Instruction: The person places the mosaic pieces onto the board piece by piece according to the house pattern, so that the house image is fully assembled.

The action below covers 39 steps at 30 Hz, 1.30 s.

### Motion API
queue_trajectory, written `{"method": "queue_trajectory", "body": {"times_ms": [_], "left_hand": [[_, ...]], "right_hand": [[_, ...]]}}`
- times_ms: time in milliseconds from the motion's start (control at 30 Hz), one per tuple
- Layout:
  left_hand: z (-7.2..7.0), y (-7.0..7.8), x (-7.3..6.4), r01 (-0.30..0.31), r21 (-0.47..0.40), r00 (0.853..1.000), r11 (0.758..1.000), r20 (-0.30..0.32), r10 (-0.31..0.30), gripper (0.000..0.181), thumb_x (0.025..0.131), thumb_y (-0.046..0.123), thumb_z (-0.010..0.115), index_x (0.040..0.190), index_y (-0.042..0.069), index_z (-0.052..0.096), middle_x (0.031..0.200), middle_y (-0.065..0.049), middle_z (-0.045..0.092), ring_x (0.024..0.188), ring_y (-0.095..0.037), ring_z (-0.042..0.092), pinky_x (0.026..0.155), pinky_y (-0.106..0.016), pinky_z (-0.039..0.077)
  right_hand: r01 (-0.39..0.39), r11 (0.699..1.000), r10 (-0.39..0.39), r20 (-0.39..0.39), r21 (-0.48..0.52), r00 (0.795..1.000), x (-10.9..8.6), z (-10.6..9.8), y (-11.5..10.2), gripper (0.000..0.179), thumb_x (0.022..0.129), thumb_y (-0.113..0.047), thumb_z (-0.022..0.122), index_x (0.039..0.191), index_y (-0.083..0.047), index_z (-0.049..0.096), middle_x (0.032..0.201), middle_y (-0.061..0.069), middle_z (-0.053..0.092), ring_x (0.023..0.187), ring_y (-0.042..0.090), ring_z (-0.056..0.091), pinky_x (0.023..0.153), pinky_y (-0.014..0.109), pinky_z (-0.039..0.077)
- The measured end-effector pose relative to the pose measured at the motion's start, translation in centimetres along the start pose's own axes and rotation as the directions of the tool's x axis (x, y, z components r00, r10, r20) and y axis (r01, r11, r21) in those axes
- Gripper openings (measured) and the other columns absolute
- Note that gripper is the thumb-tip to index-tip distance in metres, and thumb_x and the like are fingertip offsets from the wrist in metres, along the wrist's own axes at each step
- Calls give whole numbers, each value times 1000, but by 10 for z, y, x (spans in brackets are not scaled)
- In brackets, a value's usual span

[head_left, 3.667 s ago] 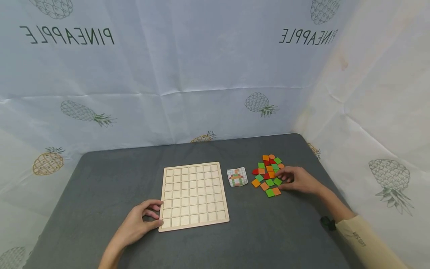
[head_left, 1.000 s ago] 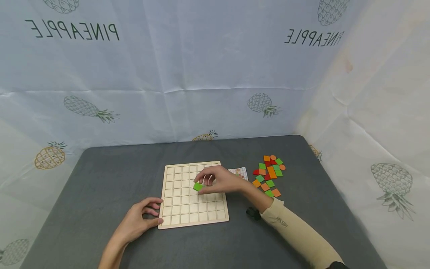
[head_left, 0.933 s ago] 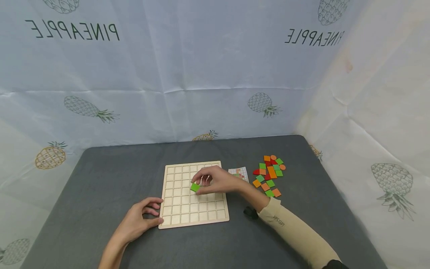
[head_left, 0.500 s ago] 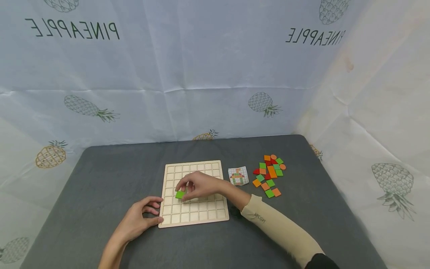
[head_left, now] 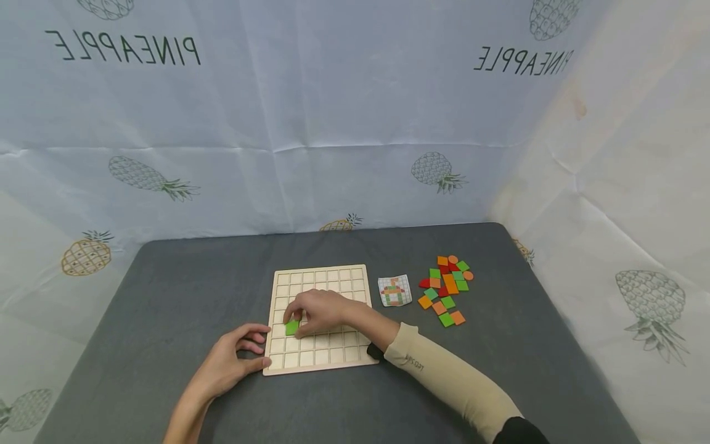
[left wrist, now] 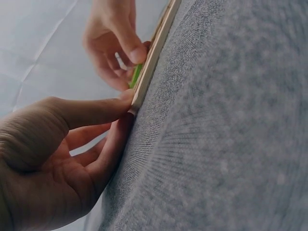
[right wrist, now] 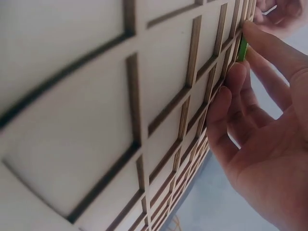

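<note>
This looks like a small screened-off tabletop nook; cloth hides whatever room lies beyond, so home, office or studio cannot be told. A pale, creased curtain point(head_left: 344, 105) closes the far side and continues along the right, printed with pineapples point(head_left: 137, 173) and, in 2 spots, the mirrored word PINEAPPLE point(head_left: 122, 48). Just in front of it stands a dark grey table point(head_left: 188, 283) with rounded far corners.
</note>
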<state>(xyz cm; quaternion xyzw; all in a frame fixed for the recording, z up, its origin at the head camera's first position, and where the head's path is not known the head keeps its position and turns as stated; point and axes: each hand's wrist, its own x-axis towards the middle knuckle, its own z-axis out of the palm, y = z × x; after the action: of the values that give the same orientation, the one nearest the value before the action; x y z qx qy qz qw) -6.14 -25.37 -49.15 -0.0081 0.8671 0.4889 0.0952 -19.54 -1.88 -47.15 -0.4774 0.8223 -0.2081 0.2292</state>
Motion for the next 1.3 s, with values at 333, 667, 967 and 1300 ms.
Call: {"method": "queue_trajectory", "body": {"times_ms": [333,667,967,1300], "left_hand": [[1,0,0,11,8,1000,1000,3,-11,59,82,9,95,135,6,69,113,-11,69,90,-5,69,79,-23,56],[3,0,-1,31,20,1000,999,5,-31,60,82,10,95,135,5,69,112,-10,70,90,-6,69,81,-24,56],[3,0,-3,36,19,999,999,-4,-36,61,81,10,95,136,6,69,114,-10,70,90,-5,69,81,-24,55],[3,-3,-1,15,17,1000,1000,-8,-15,61,81,9,96,136,5,69,113,-10,70,90,-4,69,80,-23,56]], "right_hand": [[13,999,-13,11,40,1000,-9,-4,0,40,98,-23,83,136,-16,75,120,0,73,80,-2,58,74,14,48],[28,989,-19,-68,142,998,-32,-14,11,35,100,-20,80,134,-10,75,121,5,75,88,-2,65,83,15,53],[39,971,0,-162,236,987,-73,-39,31,36,104,-22,75,136,-7,73,131,12,74,104,15,74,86,24,58],[-51,963,130,-293,265,947,-127,-65,68,38,102,-20,77,136,-3,72,126,18,75,94,13,71,89,34,61]]}}
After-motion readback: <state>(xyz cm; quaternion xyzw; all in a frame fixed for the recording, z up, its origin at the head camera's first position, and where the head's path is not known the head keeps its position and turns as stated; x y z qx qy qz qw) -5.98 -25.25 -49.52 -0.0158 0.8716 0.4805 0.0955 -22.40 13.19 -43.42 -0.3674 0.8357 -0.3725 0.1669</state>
